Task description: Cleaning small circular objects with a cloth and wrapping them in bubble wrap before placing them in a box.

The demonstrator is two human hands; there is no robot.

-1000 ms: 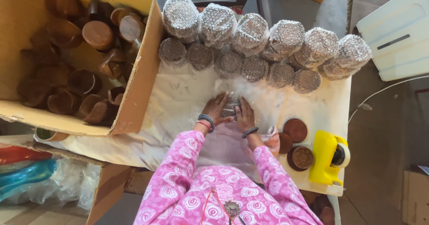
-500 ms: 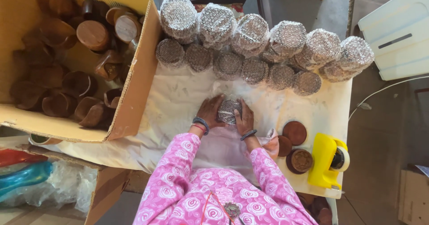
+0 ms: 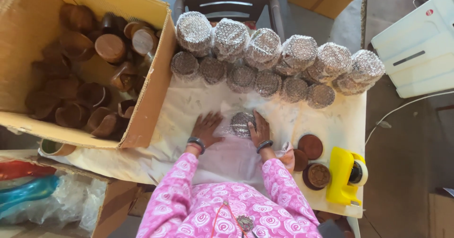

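Round brown cup (image 3: pixel 242 123) in crinkly bubble wrap (image 3: pixel 222 148).
My left hand (image 3: pixel 206 128) lies spread flat on the wrap; my right hand (image 3: pixel 259 129) presses the cup's side.

There is one view only, from a camera worn on the person's head. It looks almost straight down over the pink sleeves at the table (image 3: pixel 189 101), so the person's own chest fills the bottom edge and the far side of the table lies toward the top. It sits close enough that the left hand (image 3: pixel 205 128) and right hand (image 3: pixel 259 129) fall near the middle, yet wide enough to take in the cardboard box (image 3: pixel 156 91) at the left, the chair (image 3: pixel 231 1) beyond the table, and bare floor at the right. With no second view, nothing is shared.
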